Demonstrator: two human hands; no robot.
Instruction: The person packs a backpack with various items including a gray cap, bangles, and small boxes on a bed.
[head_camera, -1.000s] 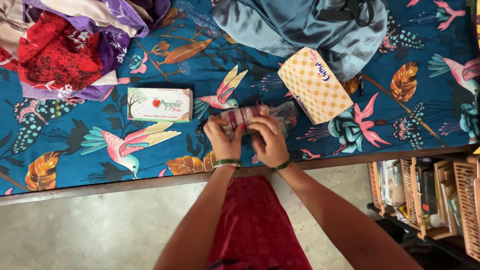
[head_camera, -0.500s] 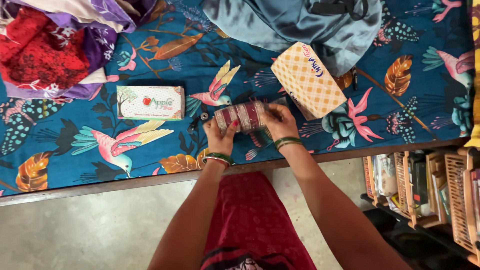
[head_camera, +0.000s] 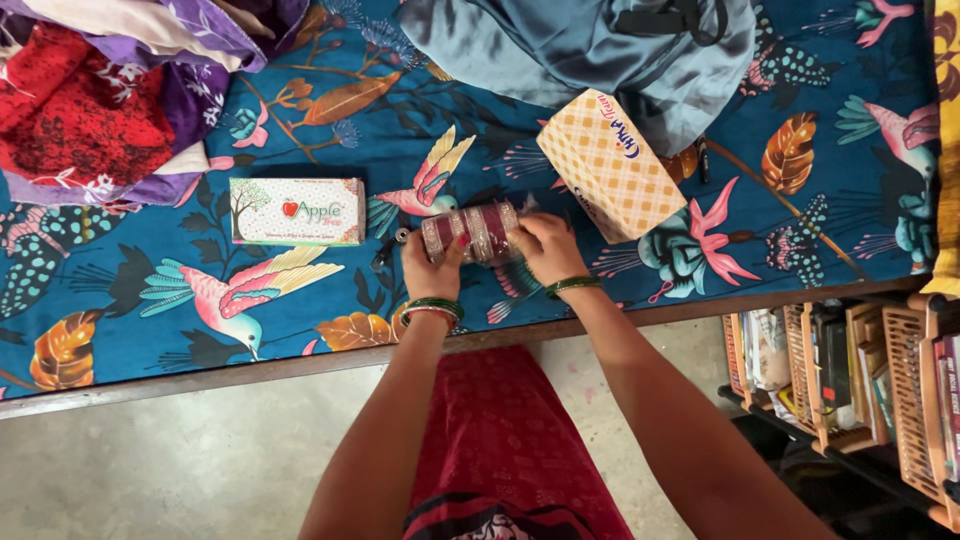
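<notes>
Holding bangle roll (head_camera: 472, 232) between both hands, white box (head_camera: 297, 211) left, checked box (head_camera: 610, 166) right

Single head-worn view, steeply downward and near, over the patterned bedsheet (head_camera: 150, 330) edge.

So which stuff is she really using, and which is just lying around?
In use:
- stack of red bangles, held between left hand and right hand

Lying about:
- white box
- checked orange box
- grey-blue cloth
- red and purple clothes
</notes>
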